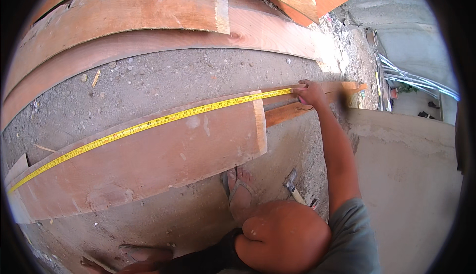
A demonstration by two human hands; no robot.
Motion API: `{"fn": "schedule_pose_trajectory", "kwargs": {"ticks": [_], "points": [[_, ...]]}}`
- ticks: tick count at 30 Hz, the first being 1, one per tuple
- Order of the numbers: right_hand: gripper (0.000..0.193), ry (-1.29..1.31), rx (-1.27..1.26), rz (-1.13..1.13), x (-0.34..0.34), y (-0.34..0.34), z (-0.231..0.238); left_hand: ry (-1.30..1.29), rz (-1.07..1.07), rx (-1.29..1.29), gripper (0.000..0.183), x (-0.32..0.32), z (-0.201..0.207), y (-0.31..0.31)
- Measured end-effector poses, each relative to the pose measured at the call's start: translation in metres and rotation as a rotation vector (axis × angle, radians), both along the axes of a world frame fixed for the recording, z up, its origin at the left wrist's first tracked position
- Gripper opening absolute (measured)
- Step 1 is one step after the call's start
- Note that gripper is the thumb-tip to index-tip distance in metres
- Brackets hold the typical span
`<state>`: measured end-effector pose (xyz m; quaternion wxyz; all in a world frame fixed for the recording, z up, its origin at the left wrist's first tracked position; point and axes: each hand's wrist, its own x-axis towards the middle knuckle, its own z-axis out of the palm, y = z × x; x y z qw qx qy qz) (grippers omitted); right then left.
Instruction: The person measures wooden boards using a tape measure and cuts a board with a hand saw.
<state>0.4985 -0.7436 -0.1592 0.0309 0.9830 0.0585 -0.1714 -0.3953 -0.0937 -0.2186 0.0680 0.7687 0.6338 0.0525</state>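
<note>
Gritty concrete ground (163, 78) is seen from the head camera, with a reddish wooden plank (148, 162) laid across it. A yellow tape measure (148, 123) is stretched flat along its upper edge. The right hand (311, 93) is closed on the tape's far end; the left hand is not seen.

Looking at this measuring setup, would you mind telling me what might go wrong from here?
The yellow tape measure stretches along the whole wide plank, and only the right hand is seen holding it, at the narrow strip; if that grip slips, the tape may shift and spoil the reading. The tape's far end at the plank's left edge is not clearly anchored, so it might pull loose. A hammer lies on the ground beside the sandalled foot and might trip the person.
</note>
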Motion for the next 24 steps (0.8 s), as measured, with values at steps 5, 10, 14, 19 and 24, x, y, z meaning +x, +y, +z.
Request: {"fn": "schedule_pose_trajectory", "kwargs": {"ticks": [5, 10, 14, 19, 24], "points": [[0.07, 0.103, 0.304, -0.021, 0.011, -0.017, -0.036, 0.017, -0.06, -0.032, 0.047, 0.049, 0.057, -0.026], [0.067, 0.095, 0.328, -0.056, 0.012, -0.01, -0.044, 0.065, -0.12, -0.052, 0.044, 0.093, 0.134, -0.04], [0.065, 0.151, 0.333, -0.068, 0.015, -0.02, -0.041, 0.071, -0.214, -0.015, 0.043, 0.138, 0.2, -0.029], [0.068, 0.082, 0.307, 0.04, 0.019, -0.029, -0.055, 0.176, -0.432, 0.142, 0.04, 0.242, 0.26, -0.025], [0.068, 0.119, 0.245, 0.033, 0.027, -0.036, -0.06, 0.112, -0.632, 0.298, 0.038, 0.329, 0.242, -0.034]]}}
